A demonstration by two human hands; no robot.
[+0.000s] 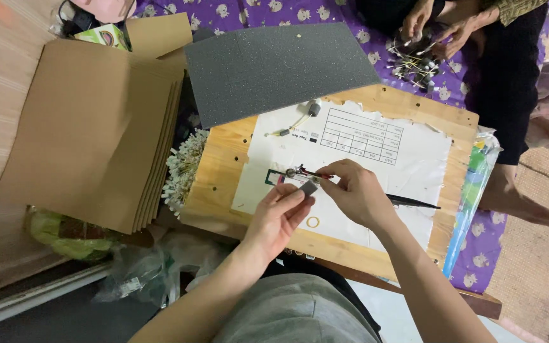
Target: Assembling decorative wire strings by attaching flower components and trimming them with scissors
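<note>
Over a wooden work board [223, 165] covered by a torn white paper template [376, 159], I see my left hand [279, 216] pinching a small grey block [309, 187] just above the sheet. My right hand [355, 190] is closed on a thin wire lead [312, 173] beside it. I judge the two parts are being joined, calling for fine alignment.

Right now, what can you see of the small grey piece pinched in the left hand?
The small grey piece is a flat, roughly rectangular tab, pale grey and matte, perhaps foam or tape; the material is unclear. The left hand pinches its lower end between fingertips, so it sticks up tilted to the right. Its upper end meets the thin cable that the right hand holds, near a small cylindrical part. It is held just above the white paper sheet on the wooden board.
</note>
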